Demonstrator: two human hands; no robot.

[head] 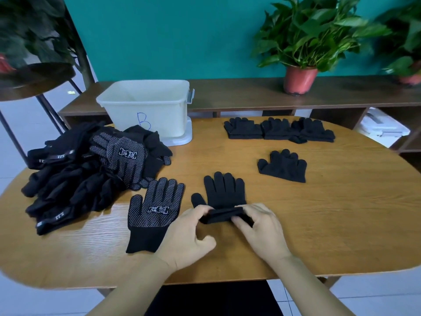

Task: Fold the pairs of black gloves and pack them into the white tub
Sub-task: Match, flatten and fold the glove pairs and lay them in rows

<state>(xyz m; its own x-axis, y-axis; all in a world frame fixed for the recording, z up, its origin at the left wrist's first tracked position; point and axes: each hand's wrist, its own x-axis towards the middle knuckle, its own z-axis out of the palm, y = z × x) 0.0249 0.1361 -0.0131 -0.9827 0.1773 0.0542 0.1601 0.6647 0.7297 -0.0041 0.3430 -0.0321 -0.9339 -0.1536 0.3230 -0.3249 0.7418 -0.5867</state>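
- Glove: we logged it lying near-to-far, fingers pointing away, just beyond both hands.
- Left hand, right hand: each pinched one end of its folded cuff, equally near.

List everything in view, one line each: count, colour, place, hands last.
white plastic tub marked B: one, white, table's far left
heap of loose knit gloves: uncountable, black, table's left, before the tub
dotted knit glove: one, black with white dots, flat beside the heap
plain knit glove: one, black, near centre, cuff rolled
folded glove bundle: one, black, right of centre
folded glove stacks: three, black, row at table's far side
oval wooden table: one, light brown, under everything
potted leafy plants: two, green, reddish pots, on the dark wooden shelf behind
left grip: one, bare hand, pinching the plain glove's cuff
right grip: one, bare hand, pinching the same cuff
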